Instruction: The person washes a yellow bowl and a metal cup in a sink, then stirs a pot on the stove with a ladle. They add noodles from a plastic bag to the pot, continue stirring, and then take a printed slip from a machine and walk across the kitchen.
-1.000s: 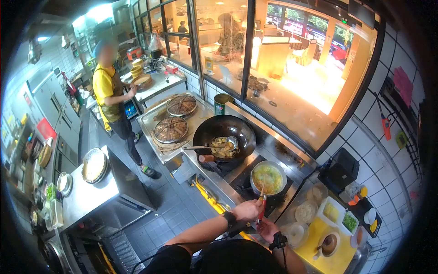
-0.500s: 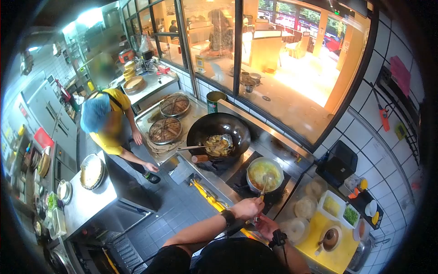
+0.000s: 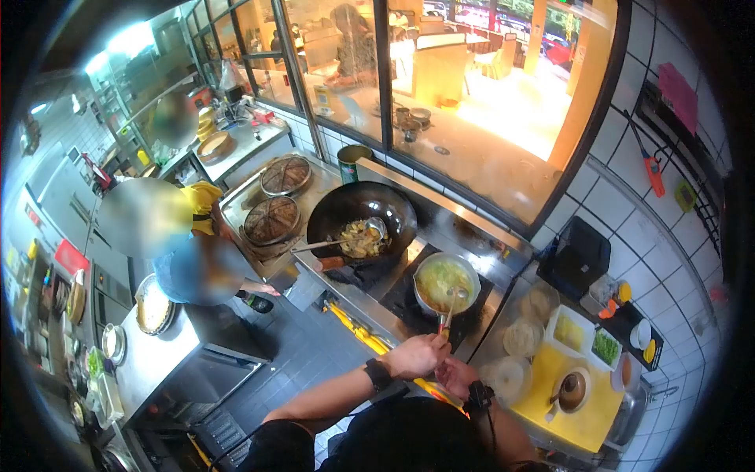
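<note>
A light metal saucepan (image 3: 420, 300) stands on the right burner with yellow-green soupy food in it. A ladle (image 3: 459, 293) rests in the food, its handle running back over the pan's near rim toward me. My left hand (image 3: 417, 356) is closed around the handle end in front of the pan; ladle and pan handles overlap here. Just below and to the right, my right hand (image 3: 454, 376) is closed with curled fingers, close to the left one. What it grips is hidden. Dark bands circle both wrists.
Left of the pan, a black wok (image 3: 330, 212) holds browned food and a second ladle (image 3: 376, 229). Two round covered pans (image 3: 271, 219) sit beyond. A yellow board (image 3: 586, 421) with a bowl (image 3: 572, 391) lies right. A co-worker (image 3: 185, 259) leans at the left counter (image 3: 185, 354).
The co-worker has bent lower and moved left. My view has shifted slightly right. Both hands stay at the pan's handle side, and the ladle remains in the pan.
</note>
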### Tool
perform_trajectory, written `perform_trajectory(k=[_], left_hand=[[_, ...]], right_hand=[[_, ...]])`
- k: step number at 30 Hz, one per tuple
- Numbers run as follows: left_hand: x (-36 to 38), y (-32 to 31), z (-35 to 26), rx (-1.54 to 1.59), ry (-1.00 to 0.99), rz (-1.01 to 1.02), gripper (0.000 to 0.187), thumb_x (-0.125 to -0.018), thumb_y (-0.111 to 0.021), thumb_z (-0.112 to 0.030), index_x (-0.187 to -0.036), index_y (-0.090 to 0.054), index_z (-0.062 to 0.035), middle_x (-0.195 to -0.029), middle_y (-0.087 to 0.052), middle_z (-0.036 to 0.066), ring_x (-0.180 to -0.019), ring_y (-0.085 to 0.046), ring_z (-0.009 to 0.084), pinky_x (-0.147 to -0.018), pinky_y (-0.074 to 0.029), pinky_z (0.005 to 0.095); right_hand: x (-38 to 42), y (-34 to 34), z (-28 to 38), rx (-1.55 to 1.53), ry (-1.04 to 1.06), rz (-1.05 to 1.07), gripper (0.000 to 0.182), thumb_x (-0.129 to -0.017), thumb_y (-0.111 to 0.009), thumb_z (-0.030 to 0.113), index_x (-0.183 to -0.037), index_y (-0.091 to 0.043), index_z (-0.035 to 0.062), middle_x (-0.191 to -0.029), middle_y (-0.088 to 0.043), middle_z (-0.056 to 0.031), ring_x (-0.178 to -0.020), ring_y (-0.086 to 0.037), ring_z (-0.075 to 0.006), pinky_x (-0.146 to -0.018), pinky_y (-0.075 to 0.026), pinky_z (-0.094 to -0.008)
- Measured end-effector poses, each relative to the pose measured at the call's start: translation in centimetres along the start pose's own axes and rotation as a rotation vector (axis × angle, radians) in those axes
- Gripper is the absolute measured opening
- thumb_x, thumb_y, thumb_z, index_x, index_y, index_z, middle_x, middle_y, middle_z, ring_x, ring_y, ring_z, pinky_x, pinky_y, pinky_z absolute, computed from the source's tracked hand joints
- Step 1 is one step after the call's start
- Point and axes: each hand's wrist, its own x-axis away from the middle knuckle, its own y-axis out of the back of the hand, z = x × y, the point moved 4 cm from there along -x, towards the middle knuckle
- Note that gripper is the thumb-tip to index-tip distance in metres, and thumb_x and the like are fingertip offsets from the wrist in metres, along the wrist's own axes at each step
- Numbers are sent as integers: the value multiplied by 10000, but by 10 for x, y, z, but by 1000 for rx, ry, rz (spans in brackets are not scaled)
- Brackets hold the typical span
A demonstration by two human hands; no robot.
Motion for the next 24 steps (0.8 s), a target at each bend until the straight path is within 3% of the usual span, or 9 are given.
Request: perform_trajectory(k=[3, 4, 8, 12, 16, 18, 19, 21, 24], left_hand=[[-1, -5, 1, 16, -99, 79, 277, -802, -593, -131, -1034, -567, 20, -981, -572, 156, -884, -630, 327, -779, -532, 386], [1, -18, 10, 33, 7, 92, 275, -809, -585, -132, -1040, -571, 16, -982, -563, 154, -913, -622, 319, -789, -532, 381], [-1, -33, 30, -51, 70, 72, 286, -832, -555, -129, -1078, -566, 18, -1022, -557, 160, -991, -598, 315, -828, -527, 379], [1, -42, 35, -133, 88, -62, 290, -833, -549, -121, -1087, -561, 19, -1024, -558, 165, -973, -602, 325, -831, -525, 383], [7, -47, 30, -165, 150, 96, 316, -811, -559, -116, -1097, -568, 19, -990, -571, 163, -956, -606, 322, -826, -526, 389], [3, -30, 18, -111, 163, 172, 298, -785, -575, -115, -1054, -595, 12, -965, -585, 155, -949, -607, 313, -811, -527, 396], [5, -31, 15, -192, 19, 66, 240, -780, -575, -123, -978, -600, 10, -969, -586, 152, -936, -606, 308, -797, -525, 398], [3, -41, 14, -99, -25, 76, 228, -779, -569, -133, -948, -583, 20, -966, -585, 163, -922, -604, 311, -793, -524, 402], [-9, -22, 8, -37, 51, 110, 218, -799, -554, -139, -949, -559, 20, -973, -568, 181, -910, -605, 322, -794, -523, 396]], right_hand=[[4, 3, -1, 60, -13, -140, 205, -958, -573, 222, -1032, -617, 36, -949, -679, -86, -883, -650, -219, -810, -537, -330], [7, 1, 0, 72, 23, -155, 228, -948, -585, 224, -1046, -623, 22, -972, -684, -101, -893, -652, -227, -821, -529, -335], [20, -11, 5, 42, 31, -109, 250, -938, -593, 212, -1066, -623, -1, -1000, -685, -119, -913, -649, -231, -815, -529, -333], [33, 0, 1, 28, -48, -35, 289, -950, -555, 207, -1133, -585, -15, -1042, -661, -156, -1008, -639, -299, -881, -534, -408], [48, 44, -14, 86, -41, -96, 327, -966, -524, 241, -1136, -562, -36, -1156, -625, -186, -1032, -627, -326, -939, -502, -427], [61, 68, -24, -132, -153, -37, 353, -984, -498, 268, -1126, -550, -51, -1173, -610, -202, -1061, -611, -327, -953, -491, -424], [67, 79, -26, -126, -113, -45, 364, -994, -477, 286, -1131, -548, -43, -1179, -606, -200, -1065, -606, -324, -957, -490, -424], [94, 82, -29, -74, -59, -81, 380, -1010, -441, 317, -1144, -549, -22, -1176, -607, -183, -1055, -600, -310, -934, -493, -398], [117, 119, -31, 126, 139, -196, 440, -975, -478, 416, -1104, -620, 21, -1115, -642, -158, -1054, -592, -305, -978, -451, -411]])
